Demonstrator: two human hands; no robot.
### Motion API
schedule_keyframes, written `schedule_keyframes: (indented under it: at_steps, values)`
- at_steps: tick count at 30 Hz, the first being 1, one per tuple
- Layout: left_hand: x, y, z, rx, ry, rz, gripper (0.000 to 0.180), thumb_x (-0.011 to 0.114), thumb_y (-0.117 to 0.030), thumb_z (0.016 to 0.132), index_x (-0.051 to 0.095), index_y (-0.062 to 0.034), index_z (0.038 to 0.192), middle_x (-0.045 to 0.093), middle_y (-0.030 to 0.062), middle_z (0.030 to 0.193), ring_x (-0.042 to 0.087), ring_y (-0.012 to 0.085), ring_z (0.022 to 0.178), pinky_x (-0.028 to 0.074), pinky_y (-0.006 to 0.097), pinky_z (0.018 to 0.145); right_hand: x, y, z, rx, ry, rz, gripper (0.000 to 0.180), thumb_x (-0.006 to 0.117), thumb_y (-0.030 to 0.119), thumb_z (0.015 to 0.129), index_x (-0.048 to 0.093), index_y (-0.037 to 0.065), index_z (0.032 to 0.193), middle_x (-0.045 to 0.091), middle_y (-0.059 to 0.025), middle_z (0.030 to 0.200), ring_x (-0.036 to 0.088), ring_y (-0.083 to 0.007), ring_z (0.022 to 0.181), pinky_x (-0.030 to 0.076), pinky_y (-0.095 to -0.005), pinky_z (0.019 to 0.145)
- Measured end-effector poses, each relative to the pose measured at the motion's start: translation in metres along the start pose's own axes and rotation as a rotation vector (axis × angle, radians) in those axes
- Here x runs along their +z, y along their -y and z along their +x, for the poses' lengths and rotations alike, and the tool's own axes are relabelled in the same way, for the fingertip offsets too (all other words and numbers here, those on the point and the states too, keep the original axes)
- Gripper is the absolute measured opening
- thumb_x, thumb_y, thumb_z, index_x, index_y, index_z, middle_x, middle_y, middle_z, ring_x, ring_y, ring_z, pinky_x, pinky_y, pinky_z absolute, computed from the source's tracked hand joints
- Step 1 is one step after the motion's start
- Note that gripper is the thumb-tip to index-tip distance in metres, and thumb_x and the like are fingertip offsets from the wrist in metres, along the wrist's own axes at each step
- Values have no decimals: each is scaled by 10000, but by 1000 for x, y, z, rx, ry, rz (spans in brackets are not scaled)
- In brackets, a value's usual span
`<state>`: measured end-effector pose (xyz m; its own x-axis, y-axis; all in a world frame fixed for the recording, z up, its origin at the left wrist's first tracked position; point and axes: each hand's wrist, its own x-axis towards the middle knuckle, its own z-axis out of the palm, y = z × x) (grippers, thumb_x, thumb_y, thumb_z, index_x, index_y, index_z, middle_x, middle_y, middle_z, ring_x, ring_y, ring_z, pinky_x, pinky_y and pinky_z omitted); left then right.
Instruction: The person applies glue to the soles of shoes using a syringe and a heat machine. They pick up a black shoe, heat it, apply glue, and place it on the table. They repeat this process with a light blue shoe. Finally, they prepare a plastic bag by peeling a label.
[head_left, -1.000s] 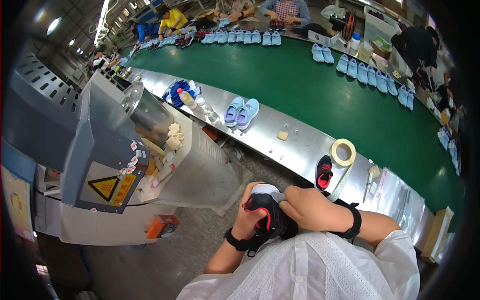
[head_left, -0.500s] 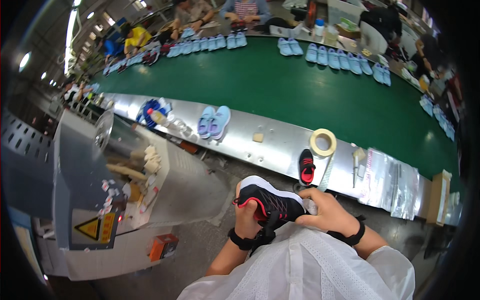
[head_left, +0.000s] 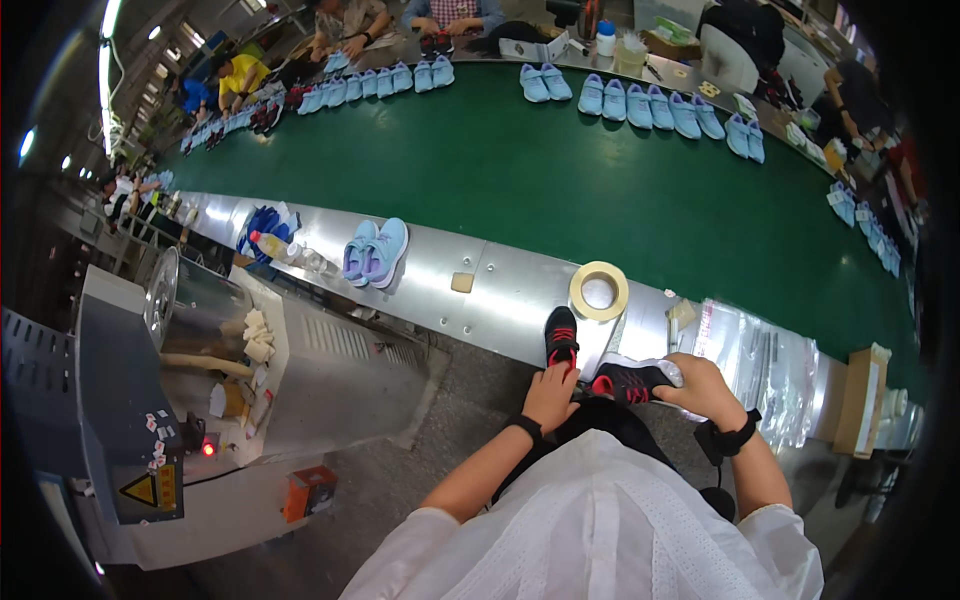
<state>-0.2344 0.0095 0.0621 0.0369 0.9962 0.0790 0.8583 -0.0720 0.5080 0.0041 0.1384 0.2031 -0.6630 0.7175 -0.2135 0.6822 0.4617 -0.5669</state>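
Note:
My right hand (head_left: 702,388) is closed around the toe end of a black sneaker (head_left: 630,383) with red lining and a white sole. That shoe is held sideways by the bench's near edge, its opening toward my left hand. A matching black and red sneaker (head_left: 562,332) rests on the metal ledge, toe pointing away. My left hand (head_left: 550,398) has its fingers closed on the heel end of this second shoe; the fingertips are partly hidden. A roll of cream tape (head_left: 616,290) lies just beyond the two shoes.
Left along the metal ledge (head_left: 510,290) are light blue sneakers (head_left: 377,252) and a bottle (head_left: 270,246). Clear plastic bags (head_left: 765,365) and a cardboard box (head_left: 862,400) sit right. Beyond the green belt (head_left: 450,150), more blue shoes (head_left: 640,106) stand before co-workers. A grey machine (head_left: 330,350) stands left.
The sneaker I held in both hands has moved right and forward to the ledge, now in my right hand only. My left hand has let go of it and reached the other sneaker.

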Motion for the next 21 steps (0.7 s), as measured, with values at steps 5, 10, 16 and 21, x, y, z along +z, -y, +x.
schedule_keyframes:
  at_steps: [5,10,16,21]
  values:
    - [18,27,16,-245,-94,-221,521,648,-21,705,491,-96,1197,565,115,1040,541,311,988,433,410,828,-5,-3,75,-83,319,-36,556,681,424,736,555,23,1099,635,-240,848,619,-404,805,487,-444,698]
    - [-70,28,23,-655,-277,-969,561,652,28,694,486,-78,1220,572,128,1127,569,255,1039,460,320,850,6,-16,169,33,646,451,457,641,452,780,614,2,855,535,-84,612,520,-149,551,369,-279,449]
    - [-73,14,41,-443,238,-29,557,542,12,742,423,-81,1278,585,186,1043,567,361,939,466,423,795,78,4,276,-524,423,-77,567,668,497,666,661,-33,867,646,-237,823,637,-358,736,496,-426,660]
    - [-6,35,33,-390,94,35,639,607,-80,734,344,-46,1316,549,219,1034,546,355,954,446,441,800,149,-7,283,-207,213,-246,433,569,353,770,568,24,1052,642,-217,949,636,-341,872,503,-450,749]
